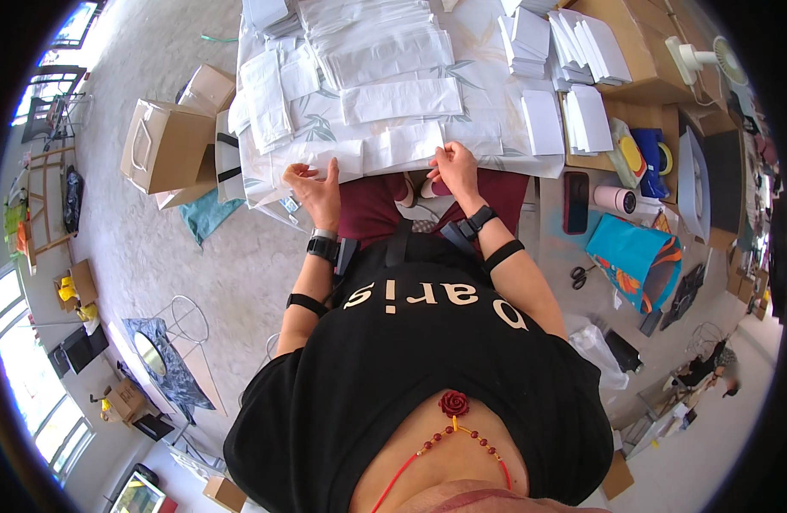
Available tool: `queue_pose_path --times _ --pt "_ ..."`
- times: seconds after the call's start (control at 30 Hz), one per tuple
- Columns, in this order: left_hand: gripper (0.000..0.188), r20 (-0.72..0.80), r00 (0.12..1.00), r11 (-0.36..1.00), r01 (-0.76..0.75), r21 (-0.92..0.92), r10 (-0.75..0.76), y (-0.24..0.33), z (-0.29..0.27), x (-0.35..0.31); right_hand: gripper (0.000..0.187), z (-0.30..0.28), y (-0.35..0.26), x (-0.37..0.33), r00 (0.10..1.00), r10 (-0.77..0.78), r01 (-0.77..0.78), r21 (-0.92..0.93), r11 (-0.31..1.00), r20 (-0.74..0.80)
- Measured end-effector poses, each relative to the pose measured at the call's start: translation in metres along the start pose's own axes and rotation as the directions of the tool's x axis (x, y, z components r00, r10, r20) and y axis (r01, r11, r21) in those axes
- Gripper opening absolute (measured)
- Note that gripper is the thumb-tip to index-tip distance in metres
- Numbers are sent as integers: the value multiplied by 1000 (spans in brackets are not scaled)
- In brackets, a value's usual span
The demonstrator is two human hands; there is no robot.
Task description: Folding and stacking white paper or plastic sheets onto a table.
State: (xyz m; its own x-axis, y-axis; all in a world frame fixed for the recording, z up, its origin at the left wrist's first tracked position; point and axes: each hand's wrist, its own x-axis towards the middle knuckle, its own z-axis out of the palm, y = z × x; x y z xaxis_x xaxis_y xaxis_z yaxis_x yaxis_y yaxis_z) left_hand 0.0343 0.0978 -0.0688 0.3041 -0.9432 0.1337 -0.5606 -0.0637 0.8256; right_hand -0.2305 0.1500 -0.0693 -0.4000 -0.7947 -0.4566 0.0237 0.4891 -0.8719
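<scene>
Along the near edge of the cloth-covered table [487, 73] lie flat, thin white pieces, like folded bags or sheets. My left hand [316, 192] is beside the left white piece [346, 156], its thumb and fingers apart and nothing visible between them. At the right end of the middle white piece [403, 144], my right hand [456, 169] has its fingers curled and pinched at the edge. More flat white pieces [402, 101] are spread across the table farther away, with a thick layered pile [368, 38] behind them.
Stacks of white cards or envelopes [590, 120] stand at the right, by an open cardboard box [637, 115]. Nearby are a phone [575, 203], a pink bottle [614, 199], a blue bag [628, 256] and scissors [581, 274]. Brown cartons [173, 150] stand left of the table.
</scene>
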Motion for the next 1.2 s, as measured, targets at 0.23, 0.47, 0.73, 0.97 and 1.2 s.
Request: queue_pose_path --times 0.23,0.47,0.73,0.97,1.2 --pt "60 93 995 999 -32 42 28 6 -6 0 20 -1 2 -1 1000 -18 18 -21 1000 5" --pt "52 124 992 999 -5 -48 11 -1 4 1 20 -3 0 -4 1000 -8 8 -17 1000 1" --pt "44 119 993 990 -6 -141 23 3 17 12 20 -6 3 -3 1000 -11 10 -65 998 -14" --pt "43 99 994 989 -40 -140 54 -1 20 15 21 -6 -1 -4 999 -20 17 -111 994 -27" --pt "40 115 993 986 -16 -166 35 0 20 15 20 -8 3 -4 999 -40 36 -129 991 -26"
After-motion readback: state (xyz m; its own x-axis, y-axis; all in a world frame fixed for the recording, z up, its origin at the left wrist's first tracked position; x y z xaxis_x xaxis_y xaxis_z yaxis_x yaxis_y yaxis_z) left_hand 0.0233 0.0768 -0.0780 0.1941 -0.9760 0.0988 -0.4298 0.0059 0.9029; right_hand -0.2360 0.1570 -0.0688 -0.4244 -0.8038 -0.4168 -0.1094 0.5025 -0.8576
